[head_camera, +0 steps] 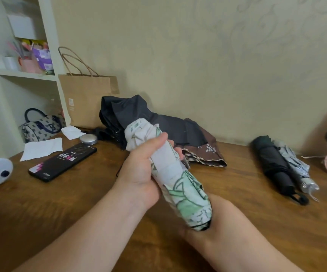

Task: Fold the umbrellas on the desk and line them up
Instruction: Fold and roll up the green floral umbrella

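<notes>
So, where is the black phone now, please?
Head view: the phone lies on the left of the desk, beside the white paper, near the round silver compact.

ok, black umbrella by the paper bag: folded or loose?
Loose: the black umbrella lies crumpled, fabric spread on the desk, not rolled tight.

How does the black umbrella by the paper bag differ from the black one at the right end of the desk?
The rear black umbrella, by the paper bag, lies loose, its canopy spread in a rumpled heap; the right black umbrella is rolled into a tight bundle. The rear one lies against a brown umbrella; the right one lies beside a striped folded umbrella. Both are black, rest on the desk and are untouched.
</notes>
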Demonstrator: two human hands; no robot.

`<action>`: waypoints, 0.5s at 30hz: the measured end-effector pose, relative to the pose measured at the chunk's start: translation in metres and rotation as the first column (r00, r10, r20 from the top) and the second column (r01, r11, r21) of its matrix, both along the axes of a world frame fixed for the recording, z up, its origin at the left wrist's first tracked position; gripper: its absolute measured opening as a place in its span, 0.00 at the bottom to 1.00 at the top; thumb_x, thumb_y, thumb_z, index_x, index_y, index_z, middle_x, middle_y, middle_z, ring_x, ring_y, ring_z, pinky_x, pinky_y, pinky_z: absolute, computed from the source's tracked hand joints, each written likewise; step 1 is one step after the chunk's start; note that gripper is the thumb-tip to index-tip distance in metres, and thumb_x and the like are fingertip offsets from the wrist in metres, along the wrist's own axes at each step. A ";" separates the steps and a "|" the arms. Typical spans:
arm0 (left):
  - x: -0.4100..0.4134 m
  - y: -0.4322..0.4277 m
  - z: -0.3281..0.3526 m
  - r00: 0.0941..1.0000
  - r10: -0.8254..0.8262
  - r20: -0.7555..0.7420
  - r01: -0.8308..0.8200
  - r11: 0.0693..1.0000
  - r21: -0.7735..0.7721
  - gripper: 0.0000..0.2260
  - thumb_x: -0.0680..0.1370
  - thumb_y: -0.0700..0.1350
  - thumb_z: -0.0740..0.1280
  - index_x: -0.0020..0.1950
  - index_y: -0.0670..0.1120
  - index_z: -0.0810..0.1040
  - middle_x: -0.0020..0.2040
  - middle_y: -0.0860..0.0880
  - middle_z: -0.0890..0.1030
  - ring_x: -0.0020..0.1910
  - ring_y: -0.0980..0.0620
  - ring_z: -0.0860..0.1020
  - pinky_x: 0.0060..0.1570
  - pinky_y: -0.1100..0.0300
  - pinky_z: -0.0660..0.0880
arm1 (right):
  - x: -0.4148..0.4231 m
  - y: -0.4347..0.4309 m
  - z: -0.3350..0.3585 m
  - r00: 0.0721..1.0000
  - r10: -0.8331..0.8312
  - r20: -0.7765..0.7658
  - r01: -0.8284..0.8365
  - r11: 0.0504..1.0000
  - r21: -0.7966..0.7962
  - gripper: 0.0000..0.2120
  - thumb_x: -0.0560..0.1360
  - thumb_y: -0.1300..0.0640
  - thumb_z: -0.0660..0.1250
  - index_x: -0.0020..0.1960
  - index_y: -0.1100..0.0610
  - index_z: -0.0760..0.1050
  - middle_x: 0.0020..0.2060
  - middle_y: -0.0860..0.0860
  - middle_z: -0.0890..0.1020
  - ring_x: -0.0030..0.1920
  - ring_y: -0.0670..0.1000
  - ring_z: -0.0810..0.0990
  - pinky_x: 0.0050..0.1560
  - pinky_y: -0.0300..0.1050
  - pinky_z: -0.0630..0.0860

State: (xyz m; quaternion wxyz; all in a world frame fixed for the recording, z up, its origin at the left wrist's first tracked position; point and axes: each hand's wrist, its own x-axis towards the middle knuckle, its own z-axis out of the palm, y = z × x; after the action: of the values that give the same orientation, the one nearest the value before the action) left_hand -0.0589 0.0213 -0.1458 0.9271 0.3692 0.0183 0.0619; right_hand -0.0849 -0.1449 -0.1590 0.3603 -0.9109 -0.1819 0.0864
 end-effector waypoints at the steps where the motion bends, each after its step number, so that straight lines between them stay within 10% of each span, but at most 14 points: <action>1: -0.001 0.002 0.003 0.999 -0.009 0.037 0.008 1.000 0.011 0.11 0.72 0.44 0.71 0.30 0.45 0.81 0.33 0.44 0.80 0.30 0.47 0.79 0.35 0.55 0.80 | -0.002 0.001 0.003 0.999 0.037 -0.025 -0.037 0.999 0.009 0.13 0.72 0.47 0.74 0.56 0.41 0.78 0.47 0.37 0.83 0.46 0.36 0.80 0.46 0.30 0.78; 11: -0.002 0.021 -0.009 0.865 -0.287 0.412 0.328 0.944 -0.030 0.15 0.64 0.44 0.81 0.41 0.46 0.75 0.32 0.51 0.75 0.30 0.52 0.77 0.43 0.53 0.80 | -0.002 -0.011 0.009 0.646 0.474 -0.599 -0.216 0.865 0.453 0.09 0.75 0.62 0.75 0.50 0.62 0.75 0.27 0.51 0.73 0.24 0.45 0.72 0.27 0.35 0.69; 15: -0.006 0.011 0.003 0.946 -0.179 0.270 0.199 0.979 -0.048 0.11 0.66 0.44 0.77 0.35 0.46 0.75 0.30 0.50 0.75 0.29 0.52 0.76 0.45 0.52 0.82 | -0.001 -0.014 0.009 0.774 0.387 -0.501 -0.186 0.895 0.405 0.22 0.70 0.52 0.81 0.60 0.53 0.77 0.34 0.54 0.81 0.29 0.48 0.79 0.33 0.39 0.76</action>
State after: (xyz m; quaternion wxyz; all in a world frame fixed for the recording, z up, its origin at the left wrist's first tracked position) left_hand -0.0649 0.0324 -0.1429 0.9360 0.3229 -0.1384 0.0207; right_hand -0.0855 -0.1593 -0.1504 0.5283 -0.7293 -0.2162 0.3772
